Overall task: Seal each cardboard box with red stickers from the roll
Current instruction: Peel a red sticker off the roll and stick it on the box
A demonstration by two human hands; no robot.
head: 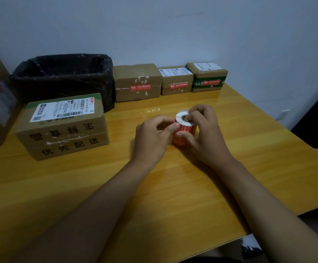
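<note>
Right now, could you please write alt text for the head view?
Both hands, the left hand and right hand, hold a roll of red stickers over a yellow table. Three stickered boxes line the wall; one large box has none.

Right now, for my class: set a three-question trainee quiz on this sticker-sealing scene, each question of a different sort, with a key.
1. True or false: the large box nearest the person already has a red sticker on its front seam.
2. How many boxes in the back row by the wall show a red sticker? A) one B) two C) three
3. Fill in: the sticker roll is held by ____ hands.

Key
1. False; no red sticker shows on its front seam.
2. C: the plain box, the middle box and the green-banded box.
3. Both: left hand and right hand.
</note>
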